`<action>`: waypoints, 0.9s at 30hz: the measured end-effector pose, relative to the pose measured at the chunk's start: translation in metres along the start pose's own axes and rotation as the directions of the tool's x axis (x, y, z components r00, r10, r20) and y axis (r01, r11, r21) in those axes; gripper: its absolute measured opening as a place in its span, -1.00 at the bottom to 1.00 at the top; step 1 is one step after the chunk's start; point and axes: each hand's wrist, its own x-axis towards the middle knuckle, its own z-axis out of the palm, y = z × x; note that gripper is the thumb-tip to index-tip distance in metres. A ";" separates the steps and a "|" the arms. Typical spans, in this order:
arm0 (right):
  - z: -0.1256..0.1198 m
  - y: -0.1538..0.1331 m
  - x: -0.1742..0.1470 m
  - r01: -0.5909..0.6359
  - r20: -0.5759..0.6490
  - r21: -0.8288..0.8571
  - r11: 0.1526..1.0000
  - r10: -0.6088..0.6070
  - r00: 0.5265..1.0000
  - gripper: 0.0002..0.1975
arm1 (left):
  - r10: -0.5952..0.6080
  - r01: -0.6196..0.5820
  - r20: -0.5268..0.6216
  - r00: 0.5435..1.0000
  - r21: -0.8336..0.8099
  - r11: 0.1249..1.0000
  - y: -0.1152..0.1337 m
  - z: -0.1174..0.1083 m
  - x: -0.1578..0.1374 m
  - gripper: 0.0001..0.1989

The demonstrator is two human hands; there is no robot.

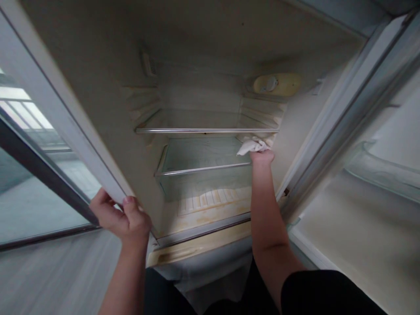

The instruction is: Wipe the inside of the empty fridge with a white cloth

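An old fridge (98,87) stands with its door swung out to the right. My left hand (123,216) grips the front edge of its left side wall, thumb on the inner face and fingers around the outside. Inside, my right hand (263,156) is closed on a white cloth (252,145), which bunches out ahead of the fingers. It reaches in by the right wall, just under the metal-trimmed upper shelf (206,130). Beneath the cloth lies a lower glass shelf (203,153). My right forearm covers that shelf's right front corner.
The open door (377,218) carries a clear bin (387,168) on the right. A yellowed lamp housing (278,84) juts from the inner right wall. Brownish stains mark the ribbed fridge floor (213,201). A dark-framed window (42,175) is at the left.
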 end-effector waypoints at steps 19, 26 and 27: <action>0.014 -0.013 -0.039 0.643 0.067 -0.693 0.325 -0.860 0.506 -0.32 | -0.060 0.060 0.030 0.998 0.004 0.998 0.005 0.000 -0.001 -0.39; -0.028 0.017 -0.028 0.543 0.128 -0.809 0.224 -0.835 0.536 -0.27 | -0.021 0.021 0.015 1.000 0.021 1.000 0.005 0.002 0.001 -0.40; -0.038 0.025 -0.033 0.510 0.119 -0.830 0.226 -0.821 0.558 -0.27 | -0.026 0.026 0.016 1.000 0.030 0.999 0.004 0.002 0.001 -0.39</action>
